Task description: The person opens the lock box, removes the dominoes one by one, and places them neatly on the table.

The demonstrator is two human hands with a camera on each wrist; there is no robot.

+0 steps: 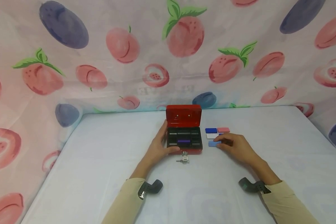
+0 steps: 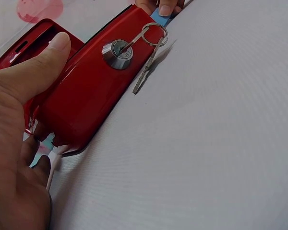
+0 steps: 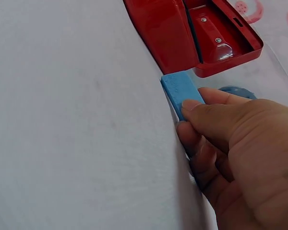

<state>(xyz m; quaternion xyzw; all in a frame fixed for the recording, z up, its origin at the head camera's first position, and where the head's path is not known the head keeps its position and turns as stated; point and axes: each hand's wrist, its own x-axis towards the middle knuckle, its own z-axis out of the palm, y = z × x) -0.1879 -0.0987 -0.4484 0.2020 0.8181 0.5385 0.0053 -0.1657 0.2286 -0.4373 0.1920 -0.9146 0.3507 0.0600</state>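
Note:
A red cash box stands with its lid raised and a black compartment tray inside. A purple bar lies in a middle compartment of the tray. My left hand holds the box's left side, its thumb over the front edge. In the left wrist view, a key on a ring sits in the front lock, with a second key hanging. Right of the box, my right hand pinches a small light blue rectangular block with faint embossed marks between thumb and fingers.
Beyond the right hand lie a dark blue block, a pink block and a white block; another blue one is partly hidden by the fingers. A white cloth covers the table, with a fruit-patterned curtain behind.

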